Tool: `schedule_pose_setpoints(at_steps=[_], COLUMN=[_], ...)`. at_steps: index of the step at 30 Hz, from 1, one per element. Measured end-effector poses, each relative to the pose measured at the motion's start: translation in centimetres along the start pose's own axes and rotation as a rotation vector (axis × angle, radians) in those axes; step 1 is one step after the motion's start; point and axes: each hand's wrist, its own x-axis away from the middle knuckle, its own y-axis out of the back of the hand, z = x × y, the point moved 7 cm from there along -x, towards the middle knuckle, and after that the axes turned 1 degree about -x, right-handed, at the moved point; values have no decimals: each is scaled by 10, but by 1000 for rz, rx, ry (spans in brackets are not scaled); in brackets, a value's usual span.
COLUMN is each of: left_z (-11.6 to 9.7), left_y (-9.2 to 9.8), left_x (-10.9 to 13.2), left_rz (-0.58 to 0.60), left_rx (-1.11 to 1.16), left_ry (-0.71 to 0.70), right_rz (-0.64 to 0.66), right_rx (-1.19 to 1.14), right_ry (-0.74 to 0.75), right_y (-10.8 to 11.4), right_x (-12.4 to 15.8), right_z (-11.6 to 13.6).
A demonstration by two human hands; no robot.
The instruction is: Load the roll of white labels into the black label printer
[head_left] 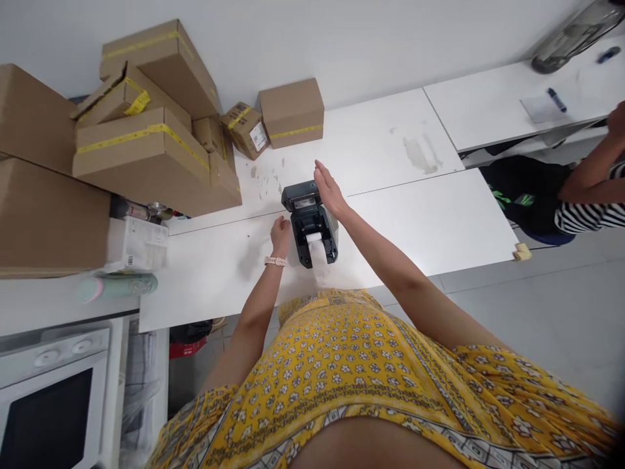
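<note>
A small dark label printer [312, 225] sits on the white table [430, 221] with its lid [299, 194] swung up and back. A white paper roll [315, 238] lies in its bay, and a strip of paper hangs over the table's near edge. My left hand [280, 236] rests against the printer's left side, fingers curled toward it. My right hand [329, 189] hovers with fingers stretched out flat at the printer's right rear, beside the raised lid. It holds nothing.
Stacked cardboard boxes [141, 146] with yellow tape crowd the left and back of the table. A small box [291, 112] stands behind the printer. Another person's arm [593, 176] in a striped sleeve shows at right. A white microwave [53, 391] sits lower left.
</note>
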Motion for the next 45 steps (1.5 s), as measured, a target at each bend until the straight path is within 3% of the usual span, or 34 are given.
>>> schedule_pose_setpoints(at_steps=[4,8,10,13,15,17,19,24,30,33,35,40,43,45], left_z=[41,58,56,51,50,50,50,51,52,51,50,49,49,50], left_y=[-31,-45,-44,-42,-42,-42,-43,-42,-42,-42,-42,-40,-41,-42], left_x=[0,10,10,8,6,6,7,10,6,0,-3,0,2,2], left_rz=[134,197,165,139,139,144,150,154,173,229,259,246,246,256], left_rx=[-270,-403,-474,-544,-564,-598,-638,-654,-709,-753,-757,-783,-806,-817], left_ry=[101,127,107,68,59,61,59,87,43,-4,-19,-21,-20,-13], right_rz=[13,-63,-202,-352,-223,98,279,469,577,599,635,709,584,446], right_rx=[56,81,75,126,253,392,577,890,941,887,718,-48,-272,-359], right_ry=[58,90,82,12,-58,-50,1,50,22,44,-21,-462,-742,-837], right_y=[-4,8,20,28,11,-26,-56,-94,-97,-85,-65,4,44,65], right_x=[-24,-34,-21,21,48,67,77,71,79,93,110,184,229,246], right_z=[-1,3,0,-21,-45,-70,-90,-117,-111,-94,-86,-99,-128,-144])
